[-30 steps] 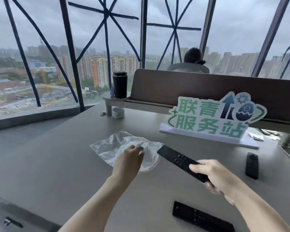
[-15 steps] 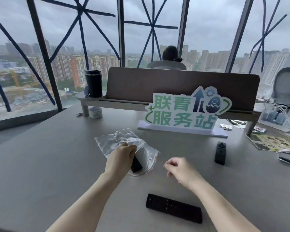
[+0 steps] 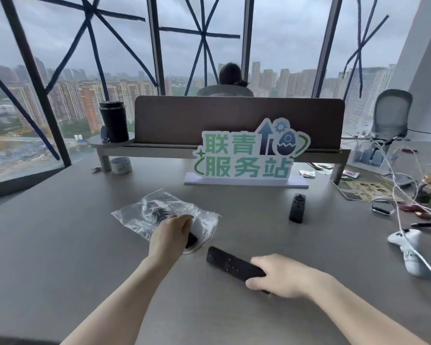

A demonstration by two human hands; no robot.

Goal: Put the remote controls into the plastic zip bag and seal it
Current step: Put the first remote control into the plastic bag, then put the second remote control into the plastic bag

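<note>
A clear plastic zip bag [image 3: 144, 212] lies on the grey table [image 3: 60, 245] with one black remote [image 3: 159, 214] showing through it. My left hand [image 3: 168, 236] grips the bag's open mouth at its near right end. My right hand [image 3: 281, 276] is closed around the near end of a long black remote [image 3: 230, 262], which points toward the bag's mouth and stays outside it. A short black remote [image 3: 297, 207] lies alone on the table farther right.
A white and green sign [image 3: 246, 155] stands behind the bag, in front of a brown desk divider [image 3: 234, 115]. A black tumbler [image 3: 113, 120] and a tape roll [image 3: 120, 165] are at back left. Cables and a white game controller [image 3: 408, 247] crowd the right side.
One remote went from my right hand into the bag. My right hand then dropped to the long remote near the table edge and took hold of it. My left hand stayed on the bag.
</note>
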